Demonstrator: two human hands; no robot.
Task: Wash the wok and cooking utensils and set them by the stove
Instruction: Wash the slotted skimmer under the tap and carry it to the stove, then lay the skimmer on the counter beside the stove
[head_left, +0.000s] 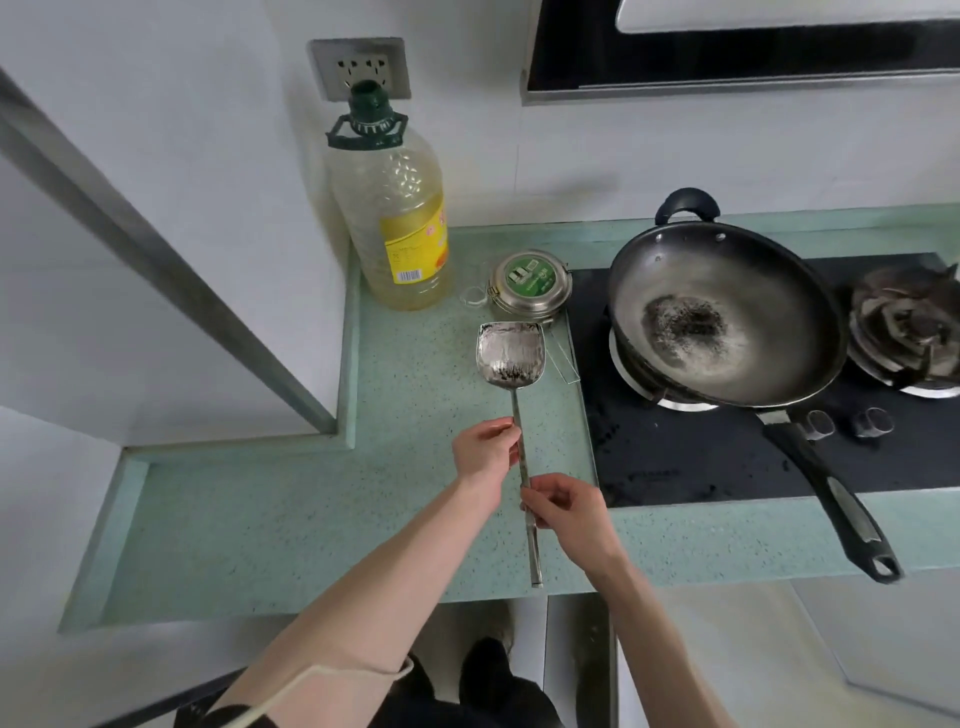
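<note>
A steel spatula (511, 353) lies lengthwise above the green counter (270, 519), its blade smeared with dark residue. My left hand (483, 452) pinches the thin shaft just below the blade. My right hand (566, 512) grips the handle lower down. The handle's end reaches the counter's front edge. A black wok (727, 317) with a burnt patch in its middle sits on the left burner of the black stove (675, 457). Its long black handle (836, 493) points toward the front right.
A big oil bottle (400, 218) and a round steel tin (530, 283) stand at the back of the counter. A second burner (909, 327) and two knobs (847, 423) lie to the right. A range hood (727, 52) hangs above. A wall corner juts in on the left.
</note>
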